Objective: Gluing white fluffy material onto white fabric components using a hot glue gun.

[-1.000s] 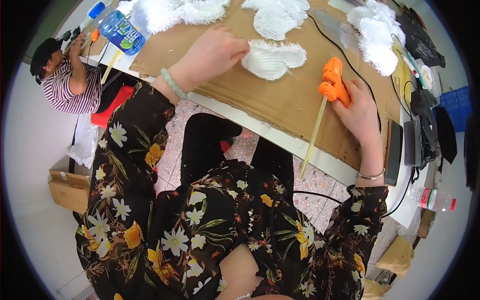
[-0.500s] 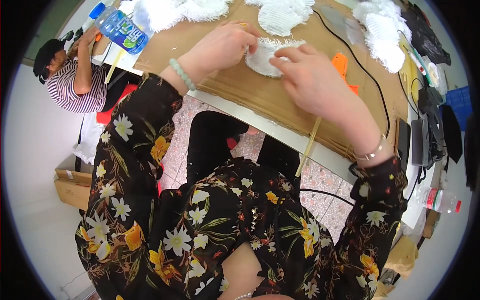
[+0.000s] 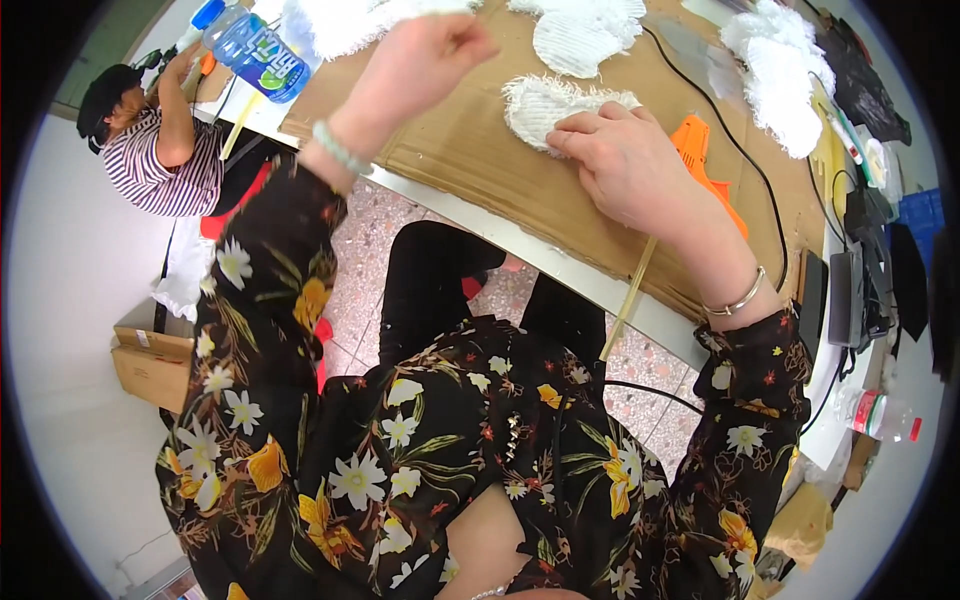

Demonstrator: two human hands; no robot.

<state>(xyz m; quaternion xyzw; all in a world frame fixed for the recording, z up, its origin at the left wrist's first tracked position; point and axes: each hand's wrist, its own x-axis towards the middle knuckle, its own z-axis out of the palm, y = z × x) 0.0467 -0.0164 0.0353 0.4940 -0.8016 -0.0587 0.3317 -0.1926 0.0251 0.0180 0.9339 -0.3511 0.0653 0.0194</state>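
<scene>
A small white fabric piece [image 3: 545,110], ribbed with a frayed fringe, lies on the brown cardboard [image 3: 450,160]. My right hand [image 3: 630,165] is over its right part, with the fingertips pinching the near edge. Raised above the cardboard to the left is my left hand [image 3: 420,65], off the fabric and slightly blurred. Its fingers are curled together; whether anything small is between them is hidden. Just right of my right hand sits an orange glue gun [image 3: 692,145], partly covered by my wrist. A yellowish glue stick [image 3: 630,295] shows below that forearm, past the table edge.
More white fluffy pieces [image 3: 585,35] lie along the far side. A black cable [image 3: 715,110] crosses the cardboard at right. A blue-capped bottle [image 3: 258,55] lies far left, near a seated person [image 3: 160,150] in stripes. Black devices [image 3: 850,295] line the right edge.
My left hand has let go of the fabric and moved up and left. My right hand has shifted slightly right and lower, staying on the fabric. The view has shifted slightly.
</scene>
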